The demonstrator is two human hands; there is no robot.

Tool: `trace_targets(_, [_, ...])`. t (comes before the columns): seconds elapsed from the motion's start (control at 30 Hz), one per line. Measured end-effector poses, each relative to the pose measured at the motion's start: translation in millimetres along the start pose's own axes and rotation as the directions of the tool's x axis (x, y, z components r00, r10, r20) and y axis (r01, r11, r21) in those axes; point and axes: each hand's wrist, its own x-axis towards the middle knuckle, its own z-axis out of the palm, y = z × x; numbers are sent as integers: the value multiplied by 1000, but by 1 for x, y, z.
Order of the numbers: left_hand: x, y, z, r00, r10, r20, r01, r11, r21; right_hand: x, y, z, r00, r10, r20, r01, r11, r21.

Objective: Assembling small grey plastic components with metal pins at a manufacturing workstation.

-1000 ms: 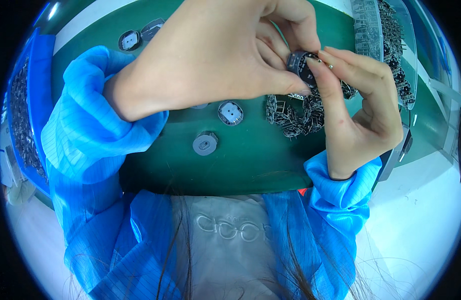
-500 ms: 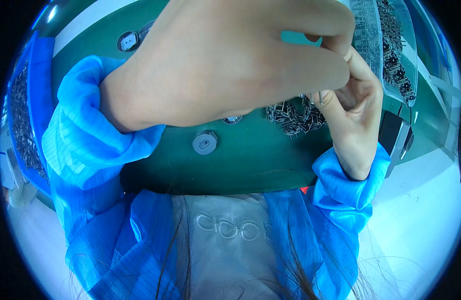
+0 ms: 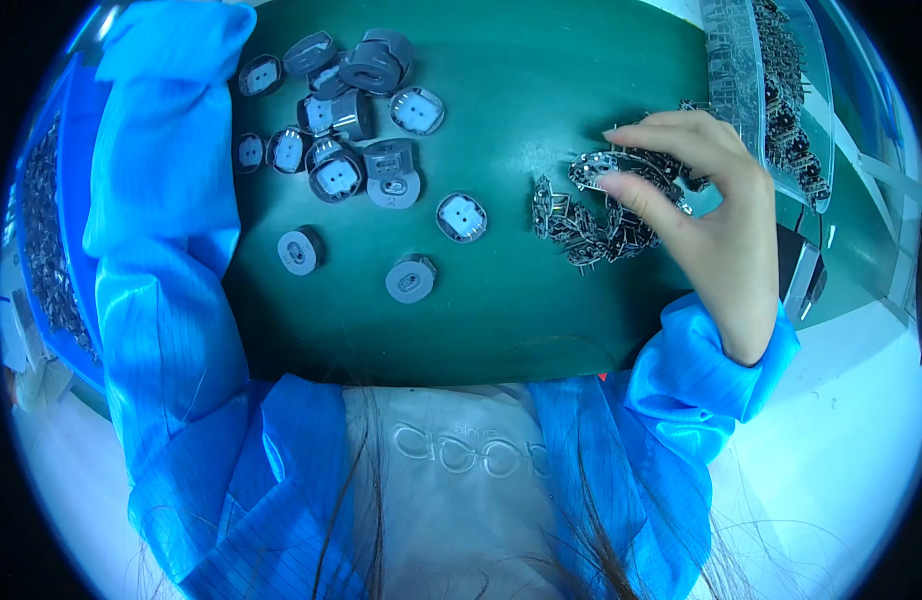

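My right hand [image 3: 716, 200] is closed on a round circuit board [image 3: 589, 172], its edge between thumb and fingers, above a heap of similar boards [image 3: 581, 238] with metal pins. My left hand is outside the picture; only its blue sleeve [image 3: 166, 160] shows, reaching up past the top left edge. Beside that sleeve lie several round grey housings [image 3: 337, 176], some with pale faces up and some tipped on their sides. Nearer to me are two grey housings, one at the left [image 3: 300, 251] and one at the middle [image 3: 411, 279].
A blue bin [image 3: 76, 190] full of small dark parts stands at the far left. At the upper right is a clear plastic tray [image 3: 749, 90] of circuit boards. A black box-shaped device [image 3: 796, 270] sits at the right edge of the green table mat [image 3: 511, 320].
My left hand has swung from the right hand to the upper left, out of the picture, uncovering the grey housings. My right hand now holds a round circuit board over the heap.
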Motion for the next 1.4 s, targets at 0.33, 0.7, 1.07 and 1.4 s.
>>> trace_targets(0.33, [-2,-42,20,994,-103,44,103,995,12,2,-1,17,997,31,-71,-25,996,83])
trace_targets(0.7, [13,37,-5,1000,8,24,-2,973,-232,4,-16,14,981,133,-144,-62,907,417])
trace_targets(1.07, [-11,130,16,920,271,284,-7,734,-679,4,0,10,979,201,-47,-148,843,517])
trace_targets(1.4, [-17,141,17,893,95,440,357,446,-821,3,-13,6,984,168,-60,-95,779,620])
